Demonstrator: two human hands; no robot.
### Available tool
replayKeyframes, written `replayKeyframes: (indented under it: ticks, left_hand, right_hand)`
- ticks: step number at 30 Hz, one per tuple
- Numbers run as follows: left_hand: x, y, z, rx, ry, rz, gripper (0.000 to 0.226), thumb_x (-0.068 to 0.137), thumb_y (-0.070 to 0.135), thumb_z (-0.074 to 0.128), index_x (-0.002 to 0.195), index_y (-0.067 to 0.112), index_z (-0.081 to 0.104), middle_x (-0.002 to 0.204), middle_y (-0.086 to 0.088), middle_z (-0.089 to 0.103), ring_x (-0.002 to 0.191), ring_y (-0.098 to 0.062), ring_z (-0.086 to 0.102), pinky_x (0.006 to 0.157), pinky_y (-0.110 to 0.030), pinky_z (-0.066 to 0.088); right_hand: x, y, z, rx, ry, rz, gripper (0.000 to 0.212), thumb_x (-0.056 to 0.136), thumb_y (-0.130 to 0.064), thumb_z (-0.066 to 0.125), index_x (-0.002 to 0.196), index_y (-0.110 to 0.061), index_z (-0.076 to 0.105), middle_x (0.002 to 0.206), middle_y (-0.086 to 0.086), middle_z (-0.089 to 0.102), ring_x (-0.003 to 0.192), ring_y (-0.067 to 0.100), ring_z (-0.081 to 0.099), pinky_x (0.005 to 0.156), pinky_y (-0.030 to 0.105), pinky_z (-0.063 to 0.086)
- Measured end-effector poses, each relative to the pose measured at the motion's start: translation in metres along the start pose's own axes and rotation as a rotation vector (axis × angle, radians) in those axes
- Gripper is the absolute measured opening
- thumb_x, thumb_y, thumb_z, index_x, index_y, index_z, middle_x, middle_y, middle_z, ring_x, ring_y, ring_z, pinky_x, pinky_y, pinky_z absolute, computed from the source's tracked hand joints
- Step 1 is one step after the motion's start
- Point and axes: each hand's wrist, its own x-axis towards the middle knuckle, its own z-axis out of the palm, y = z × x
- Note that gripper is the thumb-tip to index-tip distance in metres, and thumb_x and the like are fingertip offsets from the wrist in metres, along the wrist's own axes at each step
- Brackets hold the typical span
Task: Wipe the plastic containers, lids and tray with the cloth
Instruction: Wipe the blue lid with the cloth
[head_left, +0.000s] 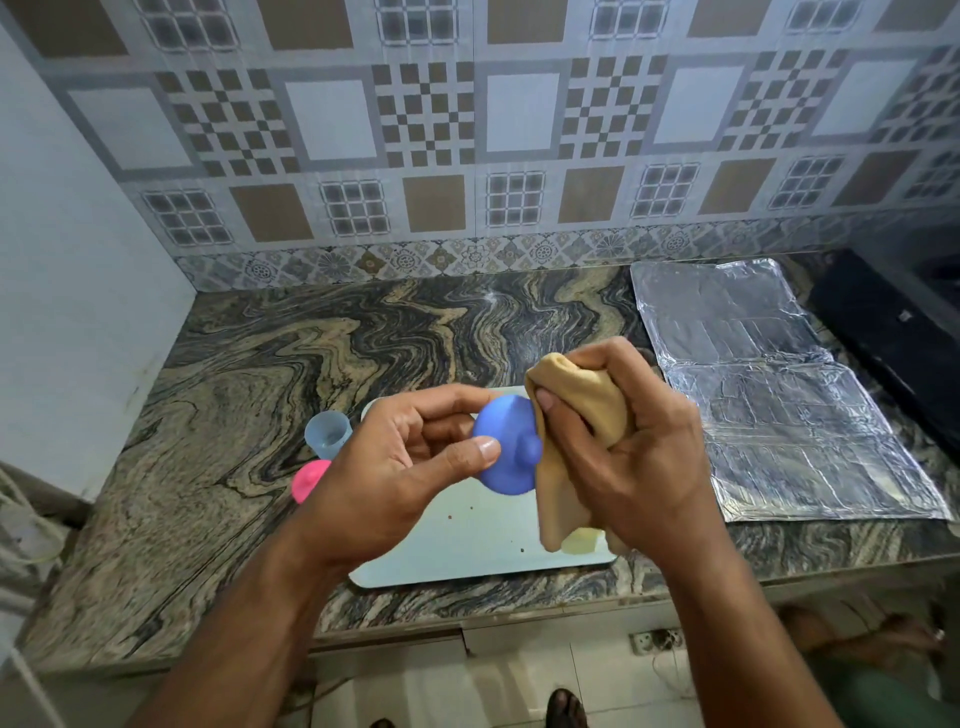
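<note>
Two hands meet above the middle of the tray, and the fingers of both are occupied. The left hand pinches a blue lid by its rim, thumb on the near face and fingertips curled behind, turning the knobbed side toward the other hand. The right hand has its fingers wrapped round a bunched tan cloth, thumb pressing a fold against the lid's edge beside the knob; the rest of the cloth hangs down from the fist.

Judging by its look, the lid is light, stiff moulded plastic with a smooth, likely slippery skin, so the rim pinch seems the sound hold: it leaves the dome and knob free for wiping. The cloth is soft and limp, and best kept gathered so it does not drag.

Below the hands lies a pale rectangular tray near the front edge of the surface, with a few dark crumbs on it. Just off the tray's left side stand a translucent blue container and a pink lid, partly hidden by the left hand. A pale yellow piece shows under the hanging cloth; what it is I cannot tell. Toward the right end of the surface lies a foil sheet.
</note>
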Motion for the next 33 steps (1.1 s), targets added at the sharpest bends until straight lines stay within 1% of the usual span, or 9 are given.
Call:
replayKeyframes:
  ticks: [2,4,7,11,14,19,26,30,33]
  left_hand:
    - [-0.003,-0.002,-0.001,-0.021,0.007,-0.031,0.034,0.082,0.026,0.074,0.112,0.013,0.078,0.097,-0.005,0.078,0.084,-0.01,0.066,0.076,-0.016,0.051]
    - [-0.004,-0.008,-0.003,-0.096,0.089,-0.064,0.038,0.078,0.032,0.074,0.113,0.019,0.08,0.096,-0.01,0.072,0.086,-0.021,0.054,0.081,-0.026,0.045]
    - [-0.004,-0.013,-0.005,-0.212,0.182,-0.082,0.043,0.078,0.032,0.075,0.116,0.014,0.078,0.104,-0.021,0.066,0.099,-0.032,0.048,0.093,-0.05,0.035]
    - [-0.001,-0.011,-0.004,-0.245,0.188,-0.1,0.043,0.08,0.029,0.074,0.118,0.011,0.076,0.11,-0.024,0.067,0.105,-0.035,0.05,0.097,-0.053,0.033]
    - [0.0,-0.012,0.0,-0.32,0.207,-0.071,0.043,0.079,0.027,0.076,0.118,0.01,0.076,0.11,-0.022,0.069,0.105,-0.034,0.05,0.099,-0.051,0.034]
    - [-0.005,-0.014,0.024,-0.492,0.247,0.009,0.052,0.064,0.036,0.098,0.111,0.025,0.078,0.11,-0.012,0.078,0.095,-0.021,0.073,0.09,-0.031,0.059]
    - [-0.001,-0.015,0.02,-0.343,0.356,0.005,0.038,0.08,0.028,0.079,0.116,0.016,0.078,0.101,-0.017,0.068,0.084,-0.022,0.055,0.073,-0.024,0.049]
    - [0.0,-0.007,0.009,-0.146,0.269,0.071,0.035,0.087,0.035,0.071,0.118,0.018,0.078,0.101,-0.026,0.072,0.092,-0.031,0.053,0.079,-0.042,0.042]
    - [0.0,0.003,0.002,0.005,0.156,0.121,0.026,0.096,0.021,0.067,0.118,0.011,0.075,0.099,-0.017,0.076,0.089,-0.018,0.065,0.08,-0.026,0.051]
  right_hand:
    - [0.009,0.007,-0.003,-0.022,0.031,0.043,0.016,0.094,-0.012,0.078,0.097,-0.019,0.064,0.08,-0.012,0.068,0.068,0.005,0.06,0.067,0.017,0.046]
    - [0.014,0.012,-0.009,0.113,0.069,0.11,0.014,0.095,-0.015,0.076,0.096,-0.016,0.062,0.078,-0.012,0.066,0.069,0.006,0.06,0.067,0.023,0.049]
    - [0.009,0.013,-0.01,0.304,-0.02,0.158,0.012,0.095,-0.018,0.072,0.098,-0.013,0.06,0.088,0.011,0.07,0.084,0.037,0.072,0.074,0.052,0.057]
    - [-0.004,0.006,0.003,0.33,-0.12,0.172,0.017,0.091,-0.016,0.073,0.091,-0.017,0.056,0.077,-0.009,0.059,0.07,0.007,0.053,0.066,0.023,0.046]
    - [-0.01,0.002,0.013,0.392,0.06,0.178,0.014,0.091,-0.013,0.072,0.092,-0.014,0.058,0.079,-0.011,0.063,0.071,0.004,0.057,0.069,0.016,0.047]
    - [-0.015,-0.007,0.024,0.363,0.258,0.157,0.013,0.092,-0.012,0.071,0.095,-0.01,0.058,0.084,-0.01,0.067,0.074,0.003,0.062,0.072,0.015,0.049]
    - [-0.01,-0.001,0.008,0.083,0.135,-0.047,0.016,0.094,-0.014,0.072,0.101,-0.002,0.064,0.1,0.007,0.066,0.092,0.029,0.067,0.081,0.038,0.054]
    - [-0.006,-0.003,0.006,0.025,0.063,-0.135,0.01,0.093,-0.008,0.073,0.097,-0.005,0.065,0.097,0.005,0.066,0.091,0.028,0.065,0.08,0.034,0.052]
    - [-0.003,-0.004,0.004,0.053,0.05,-0.124,0.011,0.094,-0.011,0.074,0.099,-0.015,0.065,0.096,0.002,0.066,0.088,0.025,0.065,0.078,0.031,0.051]
